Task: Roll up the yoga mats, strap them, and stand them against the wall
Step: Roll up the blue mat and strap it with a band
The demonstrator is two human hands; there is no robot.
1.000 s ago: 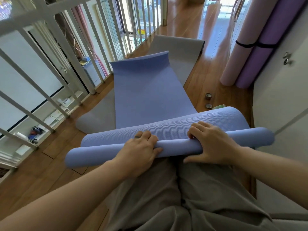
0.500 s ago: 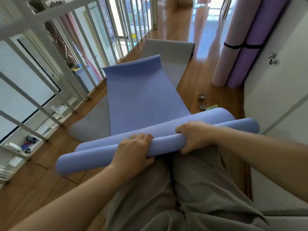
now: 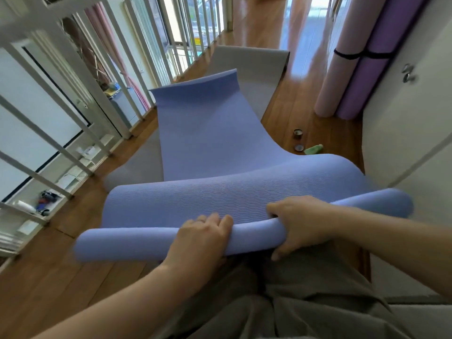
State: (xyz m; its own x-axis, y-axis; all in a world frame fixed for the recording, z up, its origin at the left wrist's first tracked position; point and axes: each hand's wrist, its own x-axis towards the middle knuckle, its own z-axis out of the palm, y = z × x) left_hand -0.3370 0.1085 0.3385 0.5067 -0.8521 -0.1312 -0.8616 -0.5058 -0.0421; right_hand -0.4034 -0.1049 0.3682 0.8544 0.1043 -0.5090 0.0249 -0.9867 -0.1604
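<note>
a blue yoga mat point(image 3: 210, 133) lies part rolled on the floor point(image 3: 49, 277) over a grey mat point(image 3: 249, 59), the roll point(image 3: 137, 243) gripped just in front of the person by the left hand point(image 3: 198, 238) and right hand point(image 3: 300, 223), fingers point(image 3: 276, 207) curled over it. a tight roll likely needs both to turn together, ends level; the roll's ends blur and the left thumb is hidden.
</note>
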